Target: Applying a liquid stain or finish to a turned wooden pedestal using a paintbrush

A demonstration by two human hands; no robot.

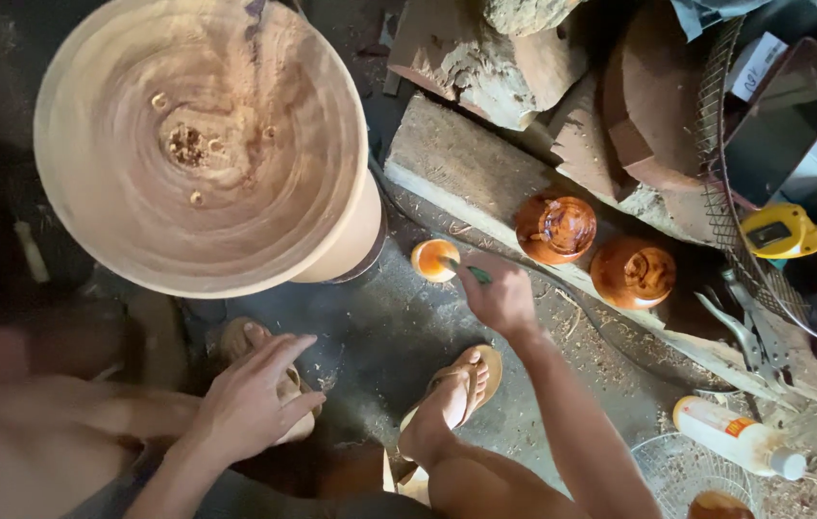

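My right hand grips a green-handled brush whose tip dips into a small open tin of orange-brown liquid on the floor. My left hand rests with fingers spread on my left knee, holding nothing. A large round wooden slab with visible growth rings stands on a turned base at the upper left, just left of the tin. Two glossy varnished round wooden pieces sit on a plank to the right of the tin.
My sandalled feet rest on a dusty floor strewn with shavings. Rough wood blocks and a plank lie behind. A yellow tape measure, a wire fan guard, pliers and a white plastic bottle are at the right.
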